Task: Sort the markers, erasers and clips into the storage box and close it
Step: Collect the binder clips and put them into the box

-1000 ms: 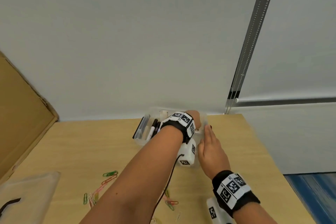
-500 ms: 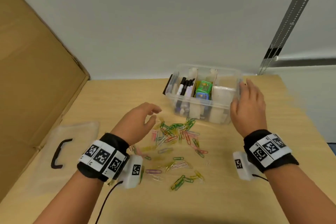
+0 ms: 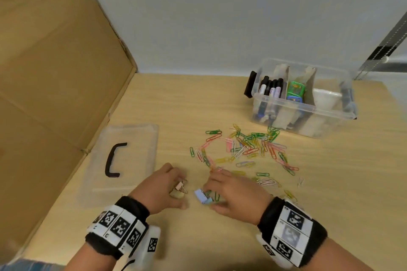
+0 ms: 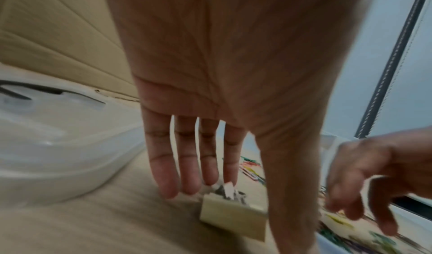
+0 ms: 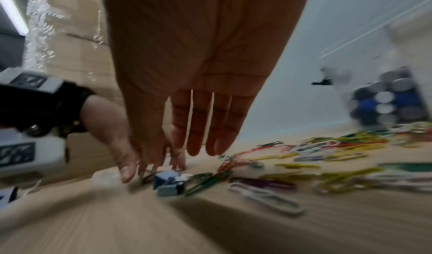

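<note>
Your left hand [image 3: 161, 189] reaches with relaxed, straight fingers onto a cream binder clip [image 4: 233, 215]; your right hand [image 3: 233, 193], also relaxed, covers a blue binder clip [image 3: 201, 196]. The storage box [image 3: 330, 114] stands far right on the tabletop [image 3: 330, 193].

Your left hand [image 3: 161, 189] covers most of the pink binder clip [image 3: 180, 186] and the cream binder clip [image 4: 233, 215] beneath its fingers, so you cannot tell whether it grips them. Your right hand [image 3: 233, 196] hides part of the blue binder clip [image 3: 201, 196] at its thumb side. Motion blur smears the paper clips [image 5: 327, 174] past its fingertips.
</note>
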### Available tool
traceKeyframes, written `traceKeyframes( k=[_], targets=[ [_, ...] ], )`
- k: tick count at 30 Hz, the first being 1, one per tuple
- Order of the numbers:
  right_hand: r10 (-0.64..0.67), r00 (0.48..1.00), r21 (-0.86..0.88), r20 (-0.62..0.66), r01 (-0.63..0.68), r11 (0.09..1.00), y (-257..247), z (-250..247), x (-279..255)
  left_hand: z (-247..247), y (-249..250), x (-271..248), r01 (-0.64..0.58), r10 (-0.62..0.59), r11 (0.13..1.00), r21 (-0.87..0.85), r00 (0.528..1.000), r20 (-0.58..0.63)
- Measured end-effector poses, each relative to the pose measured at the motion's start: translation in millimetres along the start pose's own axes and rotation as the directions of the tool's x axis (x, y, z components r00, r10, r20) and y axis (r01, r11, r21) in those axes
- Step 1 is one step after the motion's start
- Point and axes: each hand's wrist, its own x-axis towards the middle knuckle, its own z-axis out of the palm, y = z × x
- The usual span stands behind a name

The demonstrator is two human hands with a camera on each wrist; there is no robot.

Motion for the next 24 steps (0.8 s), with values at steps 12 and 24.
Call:
traceKeyframes(
  k=[12, 24],
  targets=[
    [0.039, 0.993, -0.257, -0.109, -0.066, 0.964, -18.4, 23.7, 37.0, 6.7, -8.4, 21.1, -0.118, 0.117, 0.992, 0.035, 0.993, 0.020],
    [0.142, 0.943, -0.099, -0.300, -0.179, 0.979, -8.9, 18.4, 52.4, 2.2, -9.6, 20.9, -0.158, 0.158, 0.987, -0.011, 0.987, -0.012]
  ],
)
